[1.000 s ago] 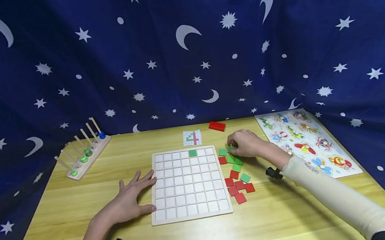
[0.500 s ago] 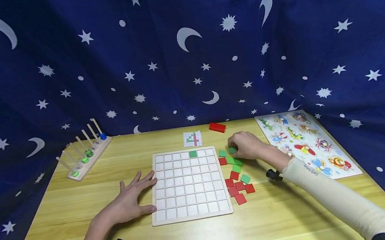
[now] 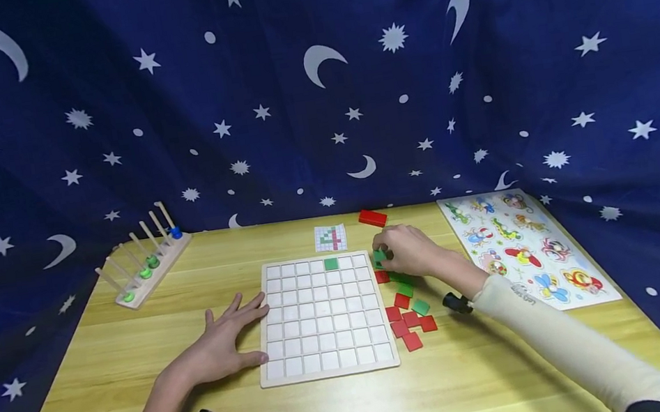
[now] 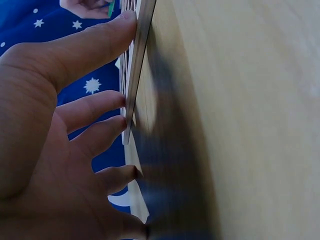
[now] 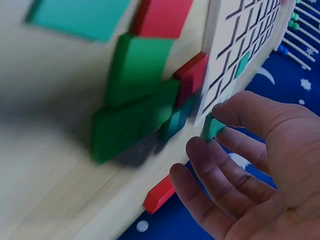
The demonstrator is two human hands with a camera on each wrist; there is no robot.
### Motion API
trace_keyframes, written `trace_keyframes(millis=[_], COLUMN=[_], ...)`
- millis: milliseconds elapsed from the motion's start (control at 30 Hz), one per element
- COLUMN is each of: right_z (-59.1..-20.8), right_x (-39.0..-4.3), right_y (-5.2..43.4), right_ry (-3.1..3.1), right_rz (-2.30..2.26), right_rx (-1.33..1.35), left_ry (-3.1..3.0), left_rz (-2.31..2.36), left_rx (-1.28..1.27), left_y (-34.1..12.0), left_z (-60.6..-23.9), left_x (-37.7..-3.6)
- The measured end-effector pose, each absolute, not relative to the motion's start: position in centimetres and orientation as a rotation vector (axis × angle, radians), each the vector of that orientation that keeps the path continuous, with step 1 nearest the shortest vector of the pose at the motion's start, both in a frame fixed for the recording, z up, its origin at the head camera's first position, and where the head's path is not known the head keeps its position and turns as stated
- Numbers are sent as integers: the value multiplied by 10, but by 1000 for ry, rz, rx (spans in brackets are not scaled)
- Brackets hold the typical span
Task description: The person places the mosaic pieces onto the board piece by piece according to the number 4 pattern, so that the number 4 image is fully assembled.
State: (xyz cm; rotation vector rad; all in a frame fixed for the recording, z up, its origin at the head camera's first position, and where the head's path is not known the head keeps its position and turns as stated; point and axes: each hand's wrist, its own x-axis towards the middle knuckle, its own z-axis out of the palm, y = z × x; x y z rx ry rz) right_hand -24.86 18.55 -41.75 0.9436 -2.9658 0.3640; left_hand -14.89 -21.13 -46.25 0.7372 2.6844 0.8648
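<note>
A square wooden grid board (image 3: 331,374) lies mid-table, with one green tile (image 3: 330,264) in its far row. My left hand (image 3: 216,345) is spread at the board's left side, thumb and fingertips right at the edge. In the left wrist view the thumb (image 4: 95,50) lies along the rim. Past the board's far right corner, my right hand (image 3: 409,251) pinches a green tile (image 5: 214,127) between thumb and fingers, above the table. Loose green tiles (image 5: 140,70) and red tiles (image 3: 412,341) lie below and nearer, along the board's right side; the hand partly hides some.
A pattern card (image 3: 330,238) and a red block (image 3: 372,217) lie behind the board. At the back left stands a peg rack (image 3: 155,269) with green and blue beads. An insect picture board (image 3: 531,241) lies at the right, near my right forearm. A starry cloth (image 3: 263,89) hangs behind.
My right hand has picked up a green tile from the pile and moved slightly left toward the board's far right corner. The left hand has stayed in place.
</note>
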Motion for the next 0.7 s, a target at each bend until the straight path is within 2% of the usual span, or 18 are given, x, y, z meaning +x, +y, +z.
trace_keyframes(millis=[367, 700], right_z=[-419, -427], right_x=[-248, -249], right_y=[144, 111], right_ry=[-2942, -2872], right_rz=[461, 513], right_rx=[979, 1160], left_ry=[2681, 2698], left_rz=[869, 849], left_rx=[727, 745], left_y=[-212, -212], left_z=[-461, -464], left_x=[-148, -148])
